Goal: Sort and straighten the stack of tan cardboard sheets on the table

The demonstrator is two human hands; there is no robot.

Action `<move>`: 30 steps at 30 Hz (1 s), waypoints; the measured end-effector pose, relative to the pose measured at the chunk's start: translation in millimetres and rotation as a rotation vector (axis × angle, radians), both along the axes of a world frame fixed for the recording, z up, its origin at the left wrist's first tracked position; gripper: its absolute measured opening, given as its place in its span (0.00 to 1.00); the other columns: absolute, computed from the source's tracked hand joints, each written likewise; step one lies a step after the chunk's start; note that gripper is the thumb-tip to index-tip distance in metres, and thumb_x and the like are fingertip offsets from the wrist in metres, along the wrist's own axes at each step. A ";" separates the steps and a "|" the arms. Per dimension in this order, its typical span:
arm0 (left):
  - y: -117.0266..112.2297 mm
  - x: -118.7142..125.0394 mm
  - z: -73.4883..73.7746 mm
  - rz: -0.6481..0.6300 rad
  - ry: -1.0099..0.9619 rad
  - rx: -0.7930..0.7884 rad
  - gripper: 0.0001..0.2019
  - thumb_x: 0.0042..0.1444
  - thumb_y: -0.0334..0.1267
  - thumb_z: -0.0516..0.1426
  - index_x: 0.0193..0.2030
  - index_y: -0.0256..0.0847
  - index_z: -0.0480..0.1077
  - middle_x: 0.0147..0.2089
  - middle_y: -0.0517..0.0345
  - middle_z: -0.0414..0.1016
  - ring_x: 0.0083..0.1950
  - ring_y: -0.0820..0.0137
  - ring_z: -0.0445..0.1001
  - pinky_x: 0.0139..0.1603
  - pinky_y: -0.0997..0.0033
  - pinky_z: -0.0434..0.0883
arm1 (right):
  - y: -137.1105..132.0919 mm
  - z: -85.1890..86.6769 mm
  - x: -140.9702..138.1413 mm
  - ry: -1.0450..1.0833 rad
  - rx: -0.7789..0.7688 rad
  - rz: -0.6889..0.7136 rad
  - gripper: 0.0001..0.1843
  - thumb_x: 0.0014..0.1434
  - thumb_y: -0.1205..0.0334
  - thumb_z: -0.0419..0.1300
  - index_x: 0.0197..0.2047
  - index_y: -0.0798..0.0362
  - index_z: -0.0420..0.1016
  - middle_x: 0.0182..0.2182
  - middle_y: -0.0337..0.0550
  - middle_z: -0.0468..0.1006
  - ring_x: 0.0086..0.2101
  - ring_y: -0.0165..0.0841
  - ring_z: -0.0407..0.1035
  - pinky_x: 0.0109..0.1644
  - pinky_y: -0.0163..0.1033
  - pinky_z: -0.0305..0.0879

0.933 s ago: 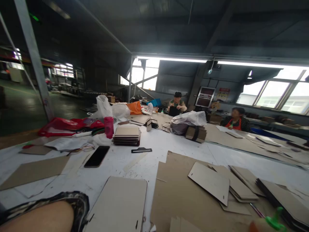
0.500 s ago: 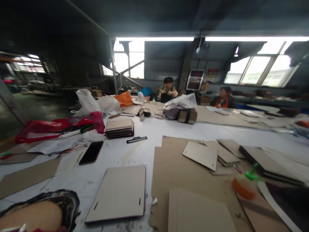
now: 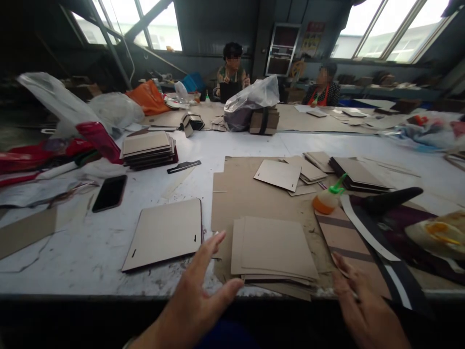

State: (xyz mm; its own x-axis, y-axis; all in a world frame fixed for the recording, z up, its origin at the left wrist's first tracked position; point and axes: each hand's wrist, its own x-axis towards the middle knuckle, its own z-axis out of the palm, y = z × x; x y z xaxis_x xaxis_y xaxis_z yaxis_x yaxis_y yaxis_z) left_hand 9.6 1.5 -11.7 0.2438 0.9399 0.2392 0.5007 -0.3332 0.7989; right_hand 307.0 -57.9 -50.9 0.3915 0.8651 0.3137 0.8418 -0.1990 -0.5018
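My left hand [image 3: 198, 283] is raised over the table's front edge, thumb and fingers spread, holding nothing. Its fingertips hang between a grey-beige board with two small slots [image 3: 165, 230] and a stack of beige cardboard sheets [image 3: 276, 247]. To the right of that stack, my right hand [image 3: 365, 303] reaches over the near end of a brown panel with dark stripes [image 3: 348, 237]. Its fingers are stretched forward and slightly blurred, and I see nothing in them. Whether they touch the panel I cannot tell. A bottle of orange liquid with a green nozzle [image 3: 327, 199] stands beyond the panel.
A phone [image 3: 110, 193] lies left, near a stack of boards [image 3: 148, 149] and a black slotted strip [image 3: 184, 166]. More boards [image 3: 278, 174] lie beyond the cardboard. Dark material [image 3: 392, 196] is at right. Two people [image 3: 232, 72] sit across the table.
My view has tilted down and shifted. Both hands have come into sight over the near edge. The patterned sleeve and forearm at lower left are gone from there.
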 end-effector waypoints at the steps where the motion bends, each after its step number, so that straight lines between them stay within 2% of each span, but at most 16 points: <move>1: 0.1 9.5 -12.5 -0.020 0.045 -0.080 0.35 0.50 0.45 0.57 0.62 0.43 0.47 0.61 0.48 0.54 0.60 0.58 0.57 0.57 0.52 0.60 | 4.6 -8.8 -3.6 0.016 -0.023 0.015 0.30 0.58 0.43 0.41 0.50 0.58 0.65 0.48 0.52 0.69 0.48 0.41 0.63 0.50 0.49 0.63; 3: -2.1 26.3 -36.1 -0.025 0.082 -0.206 0.40 0.48 0.44 0.58 0.63 0.38 0.41 0.64 0.45 0.47 0.64 0.57 0.48 0.61 0.51 0.52 | 11.4 -25.5 -12.7 0.041 -0.059 0.027 0.33 0.58 0.43 0.39 0.50 0.62 0.65 0.47 0.55 0.69 0.47 0.42 0.64 0.50 0.48 0.63; 5: -4.0 37.8 -54.2 -0.032 0.097 -0.257 0.41 0.48 0.42 0.58 0.63 0.34 0.41 0.65 0.43 0.45 0.65 0.58 0.44 0.62 0.52 0.49 | 15.5 -38.2 -20.3 0.006 -0.055 0.030 0.32 0.60 0.44 0.38 0.50 0.63 0.65 0.46 0.57 0.70 0.47 0.43 0.64 0.50 0.49 0.63; 9: 0.2 44.0 -73.5 -0.030 0.136 -0.137 0.32 0.51 0.38 0.55 0.62 0.39 0.46 0.64 0.45 0.47 0.64 0.60 0.47 0.61 0.54 0.53 | 17.1 -49.4 -19.6 -0.197 0.024 0.159 0.28 0.61 0.47 0.41 0.52 0.62 0.61 0.45 0.57 0.70 0.46 0.44 0.63 0.49 0.51 0.62; 14: 7.9 38.8 -81.5 0.014 0.159 0.025 0.29 0.52 0.36 0.55 0.60 0.42 0.49 0.59 0.46 0.58 0.60 0.60 0.58 0.57 0.54 0.61 | 14.2 -45.7 -2.2 -0.368 0.138 0.385 0.21 0.62 0.54 0.45 0.53 0.57 0.60 0.41 0.51 0.71 0.42 0.39 0.66 0.45 0.45 0.64; 20: 10.4 36.8 -75.6 0.002 0.200 0.129 0.29 0.50 0.33 0.57 0.59 0.42 0.52 0.58 0.48 0.61 0.58 0.61 0.60 0.56 0.57 0.63 | 19.2 -38.3 10.4 -0.567 0.179 0.571 0.18 0.62 0.59 0.47 0.52 0.59 0.63 0.40 0.47 0.73 0.41 0.37 0.66 0.48 0.41 0.59; 22: 11.4 36.4 -73.6 -0.008 0.207 0.131 0.29 0.50 0.32 0.57 0.59 0.42 0.52 0.57 0.48 0.61 0.58 0.61 0.60 0.57 0.56 0.63 | 20.8 -32.7 11.8 -0.635 0.194 0.589 0.17 0.61 0.61 0.48 0.51 0.59 0.64 0.39 0.46 0.73 0.40 0.37 0.66 0.48 0.41 0.59; 24: 12.4 36.1 -72.8 -0.019 0.208 0.115 0.30 0.50 0.31 0.57 0.59 0.42 0.51 0.57 0.48 0.60 0.58 0.62 0.60 0.57 0.55 0.62 | 23.4 -21.3 12.0 -0.675 0.193 0.537 0.16 0.61 0.65 0.47 0.51 0.57 0.64 0.40 0.44 0.73 0.40 0.37 0.66 0.47 0.41 0.58; 27: 13.7 35.5 -73.3 -0.045 0.211 0.114 0.29 0.51 0.29 0.56 0.59 0.41 0.50 0.57 0.47 0.60 0.58 0.64 0.59 0.58 0.56 0.61 | 32.6 5.9 13.6 -0.701 0.221 0.427 0.16 0.61 0.68 0.45 0.50 0.57 0.65 0.38 0.44 0.74 0.38 0.36 0.66 0.42 0.40 0.59; 30: 15.5 33.6 -73.7 -0.082 0.227 0.163 0.28 0.52 0.30 0.55 0.59 0.41 0.51 0.57 0.46 0.60 0.58 0.63 0.59 0.57 0.55 0.62 | 46.2 36.6 21.9 -0.699 0.275 0.295 0.14 0.62 0.64 0.45 0.45 0.57 0.68 0.35 0.47 0.73 0.35 0.38 0.66 0.37 0.40 0.60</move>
